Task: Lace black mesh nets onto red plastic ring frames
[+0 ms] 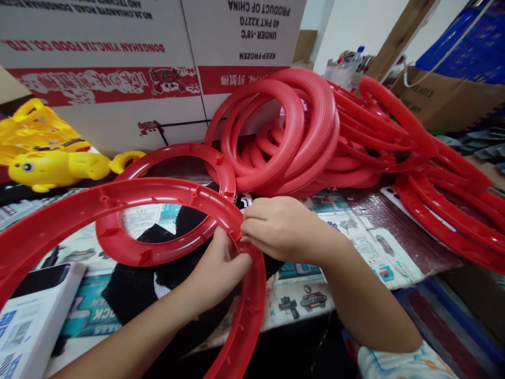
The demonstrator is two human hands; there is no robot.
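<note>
A large red plastic ring (165, 190), open like a channel with small pegs inside, tilts across the front. My left hand (221, 266) is closed on its right side, the thumb lying over the channel. At the ring's outer right edge my right hand (286, 227) is pinched shut against it. Whatever lies between those fingertips is hidden. A smaller red channel ring (148, 253) rests behind the large one. Beneath both, black mesh fabric (134, 289) with white marks lies on the printed table covering (276, 316).
Ribbed red rings (294, 100) are heaped against a white carton (130, 118). More smooth red ring parts (426, 205) pile up at the right. Yellow plastic toys (59, 168) lie at the left. A white box (35, 316) stands near the front left.
</note>
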